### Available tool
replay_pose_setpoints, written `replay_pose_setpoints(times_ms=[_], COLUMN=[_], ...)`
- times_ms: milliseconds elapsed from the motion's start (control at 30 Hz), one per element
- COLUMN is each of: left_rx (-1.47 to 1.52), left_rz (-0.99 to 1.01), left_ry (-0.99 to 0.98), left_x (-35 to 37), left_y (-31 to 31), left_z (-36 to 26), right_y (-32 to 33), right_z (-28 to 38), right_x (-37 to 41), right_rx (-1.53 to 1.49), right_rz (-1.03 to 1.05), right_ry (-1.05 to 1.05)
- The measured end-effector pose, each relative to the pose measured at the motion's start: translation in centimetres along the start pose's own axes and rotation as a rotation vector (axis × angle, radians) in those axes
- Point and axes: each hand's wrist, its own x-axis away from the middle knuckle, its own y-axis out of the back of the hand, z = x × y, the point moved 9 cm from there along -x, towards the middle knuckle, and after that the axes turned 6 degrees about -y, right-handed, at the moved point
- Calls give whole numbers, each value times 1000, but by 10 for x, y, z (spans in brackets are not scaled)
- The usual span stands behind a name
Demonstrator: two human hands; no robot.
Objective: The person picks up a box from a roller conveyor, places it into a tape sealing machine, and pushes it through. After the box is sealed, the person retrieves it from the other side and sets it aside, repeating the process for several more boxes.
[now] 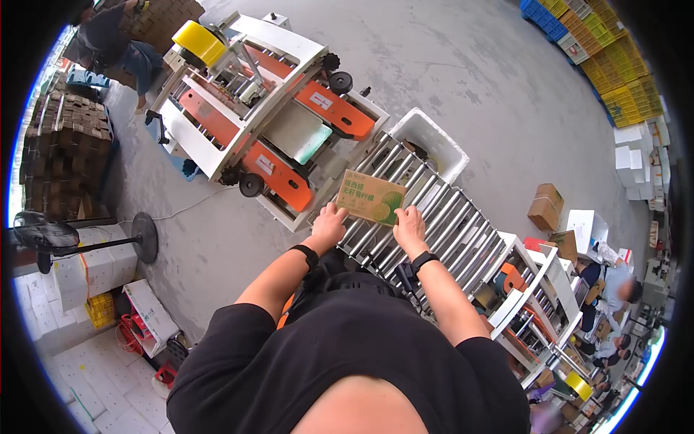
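Observation:
A small brown cardboard box with green printing lies over the metal roller conveyor, in front of me. My left hand is closed on its near left corner, fingers bent against the edge. At the near right corner, my right hand grips the box too. Both hands' fingertips are partly hidden by the viewing angle. Just beyond the box stands a carton-sealing machine with orange side plates and a roll of yellow tape.
A white foam bin stands beside the conveyor. A second sealing machine is at the conveyor's right end. To the left are a black fan and stacked cardboard. Another person stands at upper left; several people are at lower right.

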Motion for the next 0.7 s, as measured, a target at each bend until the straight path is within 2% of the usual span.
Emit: replay_pose_setpoints(times_ms=[33,67,167,200,300,433,500,567,600,667,700], left_rx=[-65,-88,-173,-82,19,12,165,325,415,591,678], left_rz=[-43,-10,-28,25,134,198,37,-134,-146,-44,9], left_ry=[-64,-57,-34,28,130,82,114,138,261,401,468], left_x=[-7,-14,-26,-31,-32,-19,-17,-22,-23,-37,-47], left_y=[1,-5,11,6,-6,-17,-15,-12,-2,-22,-36], left_z=[-8,-9,-25,-19,-10,-7,5,14,19,47,65], right_y=[-1,-13,-10,-25,-31,-46,-44,-40,-49,-65,-74], right_z=[2,-2,17,14,10,1,-3,-20,-33,-55,-52], right_x=[4,5,13,12,11,8,4,-8,-13,-24,-34], right_rx=[-20,-35,9,-53,-86,-110,-186,-459,-461,-467,-654], right_rz=[-8,100,94,246,211,269,224,34,22,-2,111], right_ry=[-13,-87,-137,-219,-287,-215,-163,-253,-332,-493,-472])
